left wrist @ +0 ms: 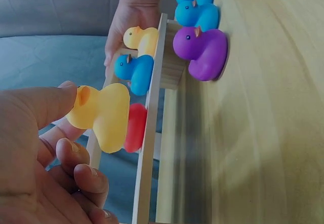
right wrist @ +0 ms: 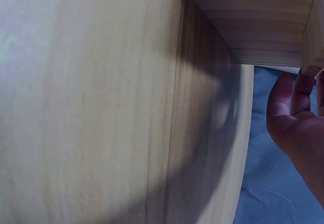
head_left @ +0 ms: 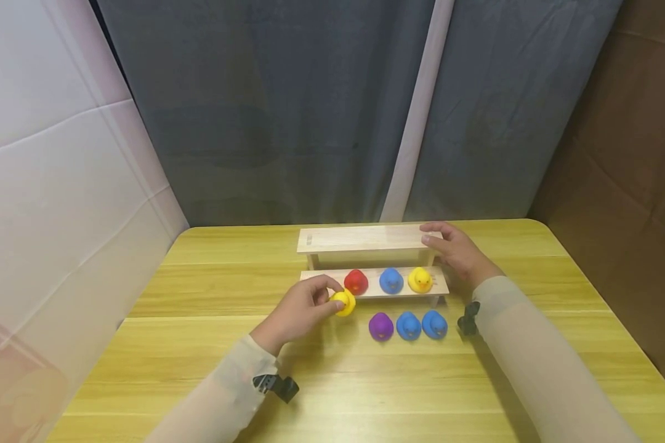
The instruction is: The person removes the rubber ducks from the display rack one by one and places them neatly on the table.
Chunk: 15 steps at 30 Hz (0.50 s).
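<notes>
My left hand [head_left: 305, 307] pinches a yellow rubber duck [head_left: 343, 303] between thumb and fingers, just in front of the lower step's left part. The wooden two-step stand [head_left: 360, 239] carries a red duck [head_left: 356, 282], a blue duck [head_left: 391, 281] and another yellow duck [head_left: 420, 280] on its lower step. Its upper step holds no duck. My right hand [head_left: 457, 252] grips the upper step's right end; in the right wrist view, curled fingers [right wrist: 281, 100] meet the wooden edge. From the left wrist, the held duck [left wrist: 104, 115] partly hides the red one [left wrist: 135, 127].
On the table [head_left: 210, 357], before the stand, a purple duck [head_left: 381, 327] and two blue ducks [head_left: 409, 326] sit in a row. A grey curtain [head_left: 282, 123] hangs behind the table. White cloth [head_left: 61, 154] stands at the left, brown cloth [head_left: 632, 154] at the right.
</notes>
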Motion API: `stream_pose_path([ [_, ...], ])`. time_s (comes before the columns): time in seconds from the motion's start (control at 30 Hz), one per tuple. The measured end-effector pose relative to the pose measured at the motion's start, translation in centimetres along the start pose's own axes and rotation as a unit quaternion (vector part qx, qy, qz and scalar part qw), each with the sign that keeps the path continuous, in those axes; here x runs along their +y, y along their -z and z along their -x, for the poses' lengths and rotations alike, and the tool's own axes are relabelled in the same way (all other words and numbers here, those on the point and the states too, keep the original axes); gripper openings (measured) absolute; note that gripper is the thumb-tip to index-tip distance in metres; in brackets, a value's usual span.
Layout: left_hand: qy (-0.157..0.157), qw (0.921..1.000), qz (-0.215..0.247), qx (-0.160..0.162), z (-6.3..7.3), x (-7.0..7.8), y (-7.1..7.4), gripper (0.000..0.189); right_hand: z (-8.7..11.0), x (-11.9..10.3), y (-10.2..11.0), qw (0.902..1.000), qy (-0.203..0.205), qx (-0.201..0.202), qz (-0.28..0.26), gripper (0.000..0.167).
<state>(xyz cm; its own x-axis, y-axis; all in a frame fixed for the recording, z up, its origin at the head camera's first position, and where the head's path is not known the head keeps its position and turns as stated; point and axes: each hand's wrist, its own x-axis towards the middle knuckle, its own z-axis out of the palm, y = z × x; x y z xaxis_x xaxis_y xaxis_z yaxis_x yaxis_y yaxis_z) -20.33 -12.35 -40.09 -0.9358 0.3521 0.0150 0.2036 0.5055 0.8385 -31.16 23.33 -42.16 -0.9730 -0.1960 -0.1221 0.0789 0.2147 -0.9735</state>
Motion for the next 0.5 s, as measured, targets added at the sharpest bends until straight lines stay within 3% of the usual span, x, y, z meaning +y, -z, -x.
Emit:
stream_pose_path([
  [0.17, 0.006, 0.9999, -0.006, -0.005, 0.2, 0.0, -0.2, 0.016, 0.0, 0.0, 0.0, 1.0000, 0.000, -0.001, 0.000, 0.048],
  [0.5, -0.015, 0.9997, -0.006, -0.018, 0.2, -0.8, -1.3, 0.014, 0.0, -0.1, -0.1, 1.0000, -0.002, 0.002, -0.003, 0.046],
])
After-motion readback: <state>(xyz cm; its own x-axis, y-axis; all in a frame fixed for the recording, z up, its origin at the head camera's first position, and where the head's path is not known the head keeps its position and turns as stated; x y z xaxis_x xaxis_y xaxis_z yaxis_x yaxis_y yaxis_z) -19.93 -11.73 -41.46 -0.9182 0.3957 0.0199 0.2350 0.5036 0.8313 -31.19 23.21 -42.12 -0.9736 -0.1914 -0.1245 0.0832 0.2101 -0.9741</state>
